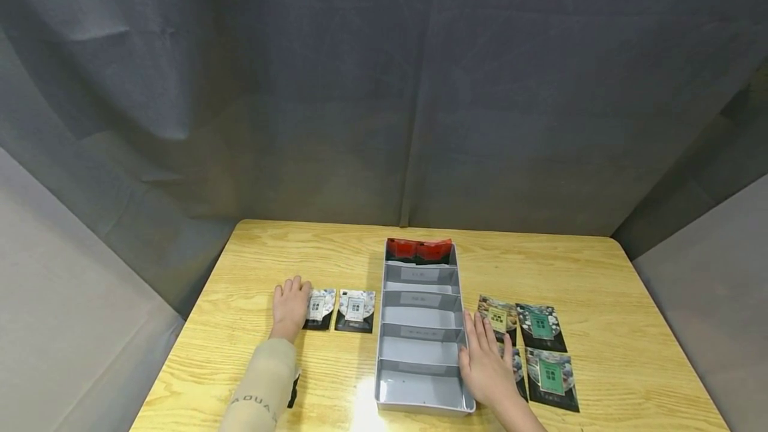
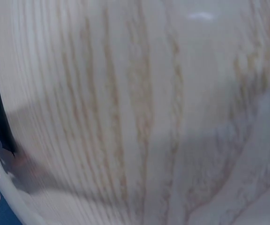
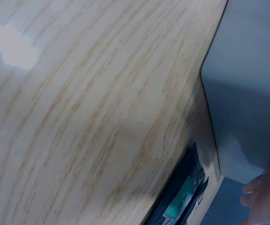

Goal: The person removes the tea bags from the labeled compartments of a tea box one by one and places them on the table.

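Observation:
My left hand (image 1: 291,307) lies at the left edge of a black-and-white packet (image 1: 317,309), its fingers loosely extended; the thumb is hidden. A matching white packet (image 1: 355,312) lies just right of it. A grey divided box (image 1: 427,410) stands mid-table, with red packets (image 1: 419,250) upright in its far compartment. My right hand (image 1: 487,362) rests at the box's right wall with straight fingers, partly covering a dark packet (image 1: 519,372). Beyond its fingers lies a yellow-labelled packet (image 1: 498,317). In the right wrist view, fingers (image 3: 251,199) show beside the box wall (image 3: 247,93).
Two green-labelled packets, a far one (image 1: 541,327) and a near one (image 1: 551,379), lie on the right of the wooden table (image 1: 624,352). A dark item (image 1: 294,392) shows beside the left sleeve (image 1: 259,385). Grey curtain (image 1: 420,85) hangs behind the table.

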`<state>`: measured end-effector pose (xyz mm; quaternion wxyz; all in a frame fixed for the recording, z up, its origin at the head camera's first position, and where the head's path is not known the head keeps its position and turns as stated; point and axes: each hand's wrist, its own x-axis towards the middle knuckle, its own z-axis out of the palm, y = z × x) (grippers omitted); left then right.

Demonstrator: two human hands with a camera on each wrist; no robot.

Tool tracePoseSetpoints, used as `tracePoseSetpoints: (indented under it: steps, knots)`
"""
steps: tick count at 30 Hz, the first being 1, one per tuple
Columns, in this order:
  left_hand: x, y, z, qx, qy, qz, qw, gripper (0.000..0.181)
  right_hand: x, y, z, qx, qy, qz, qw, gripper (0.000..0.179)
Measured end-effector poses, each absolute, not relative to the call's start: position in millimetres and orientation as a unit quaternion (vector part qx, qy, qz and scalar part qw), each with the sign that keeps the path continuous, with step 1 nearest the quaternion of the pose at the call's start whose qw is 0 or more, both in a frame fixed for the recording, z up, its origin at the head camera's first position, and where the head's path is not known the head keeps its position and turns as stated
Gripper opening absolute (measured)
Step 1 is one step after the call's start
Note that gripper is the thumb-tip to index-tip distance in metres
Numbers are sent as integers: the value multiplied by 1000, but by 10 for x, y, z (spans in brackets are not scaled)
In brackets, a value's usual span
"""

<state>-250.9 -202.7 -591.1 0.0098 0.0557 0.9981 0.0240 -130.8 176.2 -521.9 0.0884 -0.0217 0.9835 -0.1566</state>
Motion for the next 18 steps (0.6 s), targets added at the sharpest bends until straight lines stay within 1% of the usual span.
tracePoseSetpoints:
  steps: [7, 13, 18]
  knots:
    - [-2536, -2041, -5948, 36, 998, 50, 18, 30, -1305, 1762, -5224, -23, 984, -155, 86, 58]
    - [-2542, -2056, -5946, 18, 997, 76, 13, 24, -1302, 1760, -5229, -24, 985, -155, 78, 58]
    - [-2543, -2035, -5933, 0, 996, 90, 8, 24, -1305, 1763, -5228, -23, 984, -154, 81, 58]
